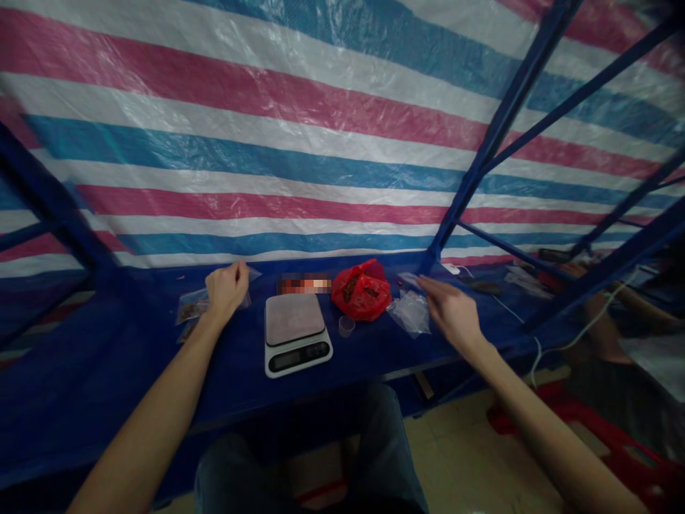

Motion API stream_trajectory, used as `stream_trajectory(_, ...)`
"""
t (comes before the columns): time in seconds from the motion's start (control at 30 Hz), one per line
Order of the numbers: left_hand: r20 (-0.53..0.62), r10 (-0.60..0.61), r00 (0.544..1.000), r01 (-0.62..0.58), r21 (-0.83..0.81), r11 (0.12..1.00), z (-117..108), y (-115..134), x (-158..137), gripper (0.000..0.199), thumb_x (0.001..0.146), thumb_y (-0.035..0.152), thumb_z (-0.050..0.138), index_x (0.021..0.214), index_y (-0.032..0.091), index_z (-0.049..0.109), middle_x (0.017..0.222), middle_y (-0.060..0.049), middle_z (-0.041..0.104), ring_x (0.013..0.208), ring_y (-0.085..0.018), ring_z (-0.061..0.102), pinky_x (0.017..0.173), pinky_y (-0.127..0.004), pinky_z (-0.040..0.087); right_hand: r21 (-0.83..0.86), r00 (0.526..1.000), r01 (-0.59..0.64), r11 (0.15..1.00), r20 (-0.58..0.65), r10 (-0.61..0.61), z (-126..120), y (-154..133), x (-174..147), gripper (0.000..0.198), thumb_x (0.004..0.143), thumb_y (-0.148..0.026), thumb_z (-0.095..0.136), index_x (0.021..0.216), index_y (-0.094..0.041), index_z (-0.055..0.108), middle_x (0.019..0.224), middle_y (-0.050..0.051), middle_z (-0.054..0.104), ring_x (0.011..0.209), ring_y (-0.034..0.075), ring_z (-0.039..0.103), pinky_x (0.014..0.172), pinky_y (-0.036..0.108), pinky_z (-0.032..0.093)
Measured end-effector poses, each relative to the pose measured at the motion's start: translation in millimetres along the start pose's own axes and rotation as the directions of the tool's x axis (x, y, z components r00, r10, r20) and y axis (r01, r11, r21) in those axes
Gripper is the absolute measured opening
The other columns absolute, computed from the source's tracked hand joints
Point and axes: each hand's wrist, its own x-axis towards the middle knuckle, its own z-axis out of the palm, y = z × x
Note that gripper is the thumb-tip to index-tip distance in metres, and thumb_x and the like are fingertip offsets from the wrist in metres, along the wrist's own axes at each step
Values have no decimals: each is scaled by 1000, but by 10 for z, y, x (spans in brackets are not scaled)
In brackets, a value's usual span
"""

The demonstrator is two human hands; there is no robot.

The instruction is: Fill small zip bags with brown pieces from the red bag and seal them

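My left hand [227, 289] is closed in a pinch left of the kitchen scale [295, 325], with a bit of clear plastic bag [255, 273] sticking out past its fingertips. Beneath that wrist lie small zip bags [191, 307] with brown contents. My right hand [456, 312] reaches in from the right, its long fingers together at a strip of clear plastic [409, 278]; its thumb is hidden. Below those fingertips is a pile of clear plastic bags [411, 313]. Between my hands sits an open red plastic bag [362, 291] of reddish-brown bits, with a small clear cup [346, 326] before it.
A pixelated patch covers something behind the scale. Striped plastic sheeting [278, 157] hangs behind the blue table [230, 371]. Blue metal posts [476, 168] rise at the right. Beyond them are a white cable [581, 335], another person's arm [599, 325] and a red stool [567, 410].
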Motion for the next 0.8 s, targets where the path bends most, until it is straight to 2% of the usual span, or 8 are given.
stream_trajectory(0.1,12,9,1000,-9,-10,1000,17,40,-24,58,106,38,27,83,16,75,82,-18,76,83,-30,72,73,-36,38,-9,980,47,999,195,-44,347,139,-666,46,106,-35,50,147,-25,68,154,14,63,139,37,63,111,52,57)
stream_trajectory(0.2,31,34,999,-33,-27,999,21,126,-32,57,107,37,24,92,16,75,88,-17,77,90,-31,73,77,-37,42,27,959,72,997,274,-76,614,233,-944,57,108,-45,48,163,-28,50,168,11,46,155,35,45,119,55,50)
stream_trajectory(0.27,52,62,997,-59,-44,997,8,170,-24,53,107,38,26,104,16,74,95,-16,78,94,-31,73,80,-37,45,31,957,61,998,282,-67,698,294,-923,57,109,-47,45,164,-30,48,170,10,43,157,35,39,123,56,45)
stream_trajectory(0.37,116,142,983,-134,-75,988,-47,121,-37,42,102,35,39,122,17,70,118,-14,76,108,-29,72,90,-37,50,61,956,39,997,287,-55,727,417,-771,57,109,-51,43,161,-28,53,168,12,46,156,36,42,124,56,43)
stream_trajectory(0.53,260,206,943,-194,-70,978,-261,-400,-307,47,97,35,45,132,19,71,153,-14,61,141,-30,58,115,-43,46,183,987,43,982,145,-70,659,624,-724,59,110,-50,39,163,-25,49,169,13,46,158,33,41,126,54,41)
stream_trajectory(0.67,363,123,924,-124,-22,992,-438,-883,-640,66,92,58,54,143,17,66,159,-18,56,145,-38,54,118,-52,45,194,1000,12,981,-29,-6,515,708,-648,58,106,-49,47,154,-18,57,154,20,60,144,38,57,121,57,47)
stream_trajectory(0.73,412,96,906,-103,-6,995,-466,-1005,-746,74,91,64,54,148,16,61,161,-20,54,149,-39,50,119,-54,43,174,998,-30,984,-52,39,457,704,-440,52,103,-45,48,142,-15,66,138,22,70,130,39,67,112,56,53)
stream_trajectory(0.8,408,108,907,-119,0,993,-449,-1023,-795,71,94,62,49,149,18,59,161,-19,54,150,-37,49,119,-53,42,151,995,-99,984,-3,101,460,683,-129,43,102,-37,46,127,-16,74,123,20,77,114,36,74,102,50,58)
